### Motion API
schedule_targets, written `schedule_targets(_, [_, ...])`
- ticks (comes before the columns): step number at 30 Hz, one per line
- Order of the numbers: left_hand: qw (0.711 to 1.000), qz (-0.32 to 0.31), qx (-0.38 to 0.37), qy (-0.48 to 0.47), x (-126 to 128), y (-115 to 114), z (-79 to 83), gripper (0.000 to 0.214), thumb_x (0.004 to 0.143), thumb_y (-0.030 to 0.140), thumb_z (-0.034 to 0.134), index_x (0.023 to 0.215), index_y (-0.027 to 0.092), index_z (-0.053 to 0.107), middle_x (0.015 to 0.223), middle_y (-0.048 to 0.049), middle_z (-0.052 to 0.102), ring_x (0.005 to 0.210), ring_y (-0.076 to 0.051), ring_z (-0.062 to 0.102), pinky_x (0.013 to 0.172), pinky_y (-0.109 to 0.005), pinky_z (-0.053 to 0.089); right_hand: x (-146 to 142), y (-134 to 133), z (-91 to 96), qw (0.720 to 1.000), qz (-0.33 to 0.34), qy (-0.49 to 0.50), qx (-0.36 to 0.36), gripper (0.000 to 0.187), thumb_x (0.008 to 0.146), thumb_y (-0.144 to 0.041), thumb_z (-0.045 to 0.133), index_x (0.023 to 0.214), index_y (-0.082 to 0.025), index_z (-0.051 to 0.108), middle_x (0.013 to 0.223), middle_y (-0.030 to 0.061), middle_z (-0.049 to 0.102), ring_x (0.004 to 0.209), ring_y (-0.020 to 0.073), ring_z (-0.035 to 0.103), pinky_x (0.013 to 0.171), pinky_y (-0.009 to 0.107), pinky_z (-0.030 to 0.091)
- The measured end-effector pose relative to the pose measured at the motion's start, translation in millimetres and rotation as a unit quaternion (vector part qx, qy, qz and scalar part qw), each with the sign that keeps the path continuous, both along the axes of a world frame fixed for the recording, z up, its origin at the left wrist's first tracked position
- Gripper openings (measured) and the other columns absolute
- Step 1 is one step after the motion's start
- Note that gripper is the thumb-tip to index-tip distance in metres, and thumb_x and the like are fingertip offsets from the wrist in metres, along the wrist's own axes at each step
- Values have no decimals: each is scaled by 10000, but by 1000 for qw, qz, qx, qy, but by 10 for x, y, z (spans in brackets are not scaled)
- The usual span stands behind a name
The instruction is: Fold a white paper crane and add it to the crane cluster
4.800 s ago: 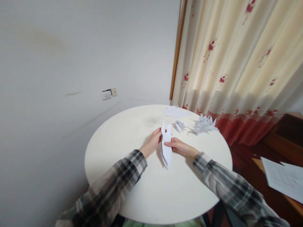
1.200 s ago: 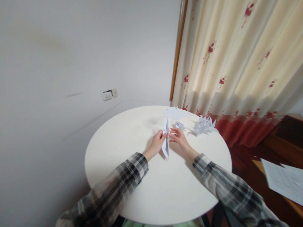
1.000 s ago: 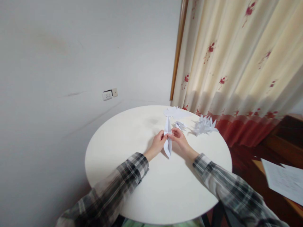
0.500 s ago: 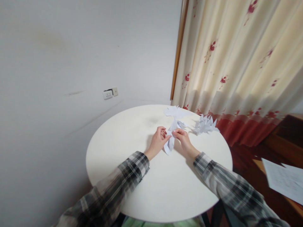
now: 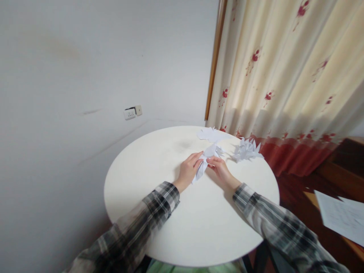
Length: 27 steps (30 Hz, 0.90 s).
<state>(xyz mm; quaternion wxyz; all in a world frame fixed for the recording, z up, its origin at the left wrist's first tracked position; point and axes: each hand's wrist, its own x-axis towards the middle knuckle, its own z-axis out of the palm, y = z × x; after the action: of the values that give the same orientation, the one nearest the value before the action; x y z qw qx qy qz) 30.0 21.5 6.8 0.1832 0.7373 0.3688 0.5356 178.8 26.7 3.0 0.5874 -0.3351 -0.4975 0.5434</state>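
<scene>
A narrow folded white paper piece (image 5: 205,160) lies low over the round white table (image 5: 159,189), tilted with its far tip toward the right. My left hand (image 5: 190,169) rests on its left side with fingers stretched along it. On the right edge of the piece, my right hand (image 5: 218,168) pinches the paper with thumb and fingers. Both sleeves are plaid.
A spiky folded paper shape (image 5: 245,149), a small folded piece (image 5: 218,150) and a flat white cut-out (image 5: 209,134) lie at the table's far side. A curtain (image 5: 284,76) hangs behind. Loose sheets (image 5: 341,218) sit on a dark wooden surface at right.
The paper piece was held upright between both hands; it has been narrowed and tipped down toward the table, its tip swinging right. My left fingers have stretched out over it.
</scene>
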Motion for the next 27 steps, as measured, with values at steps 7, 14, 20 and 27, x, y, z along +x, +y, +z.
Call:
schedule_targets(7, [999,-8,-23,37,-5,44,-42,382,841,289,488,1210,203,538,1213,-77,575,1116,-212,521,975,-318,369,3,-22,-2,999,-7,-31,23,224,583,-363,733,553,-183,604,582,-24,499,575,102,403,597,260,349])
schedule_targets(14, [992,-61,-114,-14,25,77,-77,366,832,332,496,1145,168,589,1151,-71,622,1056,-211,569,943,-316,403,-5,-25,4,999,23,-28,13,258,566,-403,739,590,-181,610,585,-33,510,581,105,432,617,264,354])
schedule_targets(20, [987,-59,-137,-66,32,111,-95,327,849,307,457,1101,164,611,1121,-58,639,1016,-194,587,898,-285,429,-16,-16,-6,1000,18,4,-11,246,556,-384,743,631,-183,624,636,-20,561,615,114,463,631,257,362])
schedule_targets(27, [993,-15,-106,-44,36,120,-89,263,845,262,441,989,165,638,945,-62,687,836,-188,618,777,-289,455,1,23,-34,1000,-16,16,-6,242,578,-379,714,626,-183,580,600,-29,530,572,110,438,557,236,346])
